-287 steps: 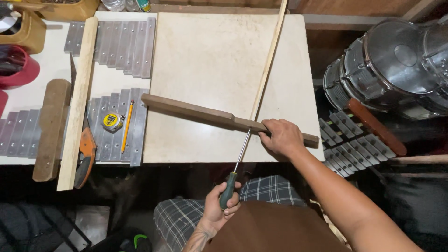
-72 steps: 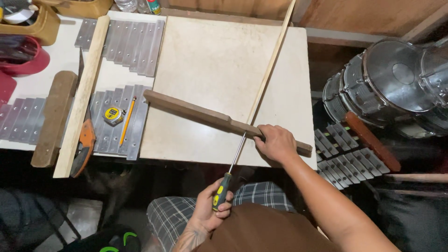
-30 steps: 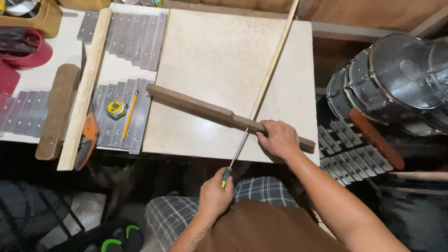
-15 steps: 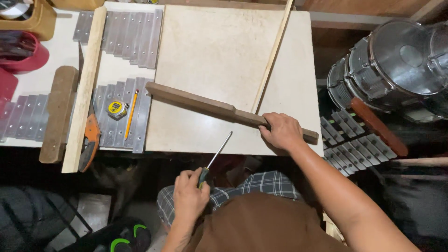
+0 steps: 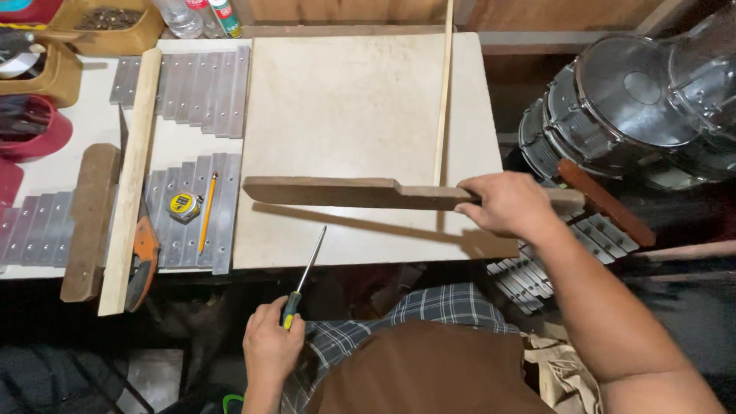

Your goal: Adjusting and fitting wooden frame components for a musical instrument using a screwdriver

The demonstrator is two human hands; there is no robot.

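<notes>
My right hand (image 5: pixel 507 205) grips the narrow end of a long dark wooden bar (image 5: pixel 345 192) that lies across the front of a pale square board (image 5: pixel 345 100). Its wider end points left. My left hand (image 5: pixel 270 346) is below the table's front edge and holds a screwdriver (image 5: pixel 305 276) by its green and yellow handle. The metal shaft points up and to the right, with the tip over the board's front edge. A thin light wooden strip (image 5: pixel 442 92) runs from the board's far edge down to the bar.
Left of the board lie rows of grey metal bars (image 5: pixel 184 84), a yellow tape measure (image 5: pixel 182 205), a pencil (image 5: pixel 206 222), a light plank (image 5: pixel 130 176), a dark plank (image 5: pixel 88 218) and a handsaw (image 5: pixel 142 253). Shiny drums (image 5: pixel 644 100) and more metal bars (image 5: pixel 537 268) stand at the right.
My left hand has drawn the screwdriver away from the bar, down and to the left. My right hand has swung the bar from a slant to nearly level.
</notes>
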